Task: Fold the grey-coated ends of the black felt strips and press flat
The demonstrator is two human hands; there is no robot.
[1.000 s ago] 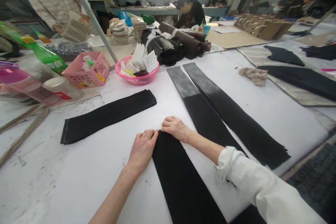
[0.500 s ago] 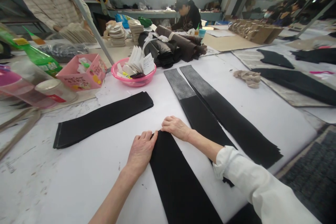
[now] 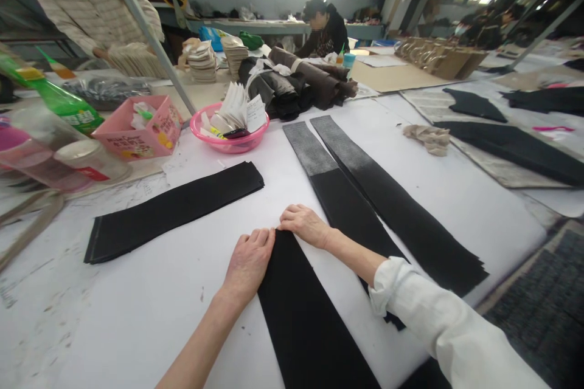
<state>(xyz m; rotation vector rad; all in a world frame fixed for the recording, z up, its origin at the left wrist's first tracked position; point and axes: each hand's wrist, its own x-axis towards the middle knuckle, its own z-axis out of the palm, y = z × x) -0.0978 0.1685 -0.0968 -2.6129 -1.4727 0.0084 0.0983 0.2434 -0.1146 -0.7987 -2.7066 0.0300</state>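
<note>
A long black fabric strip (image 3: pixel 305 322) lies on the white table (image 3: pixel 150 304) and runs from the bottom edge up to my hands. My left hand (image 3: pixel 249 261) rests flat on the strip's far left corner, fingers together and stretched out. My right hand (image 3: pixel 305 225), in a white sleeve, sits at the far right corner with its fingers curled down, pinching the strip's end. The fingertips of the two hands almost meet. A stack of black strips (image 3: pixel 173 209) lies to the left. Two longer black strips with grey ends (image 3: pixel 365 194) lie to the right.
At the back left stand a pink bowl of paper tags (image 3: pixel 229 130), a pink box (image 3: pixel 141 127), a green bottle (image 3: pixel 59 100) and plastic jars. Dark rolled material (image 3: pixel 301 82) lies behind, a beige rag (image 3: pixel 426 137) to the right. Other people work at the far benches and upper left.
My hands have stayed on the strip's end. The view has shifted slightly, so the stack on the left sits a little further left in the picture.
</note>
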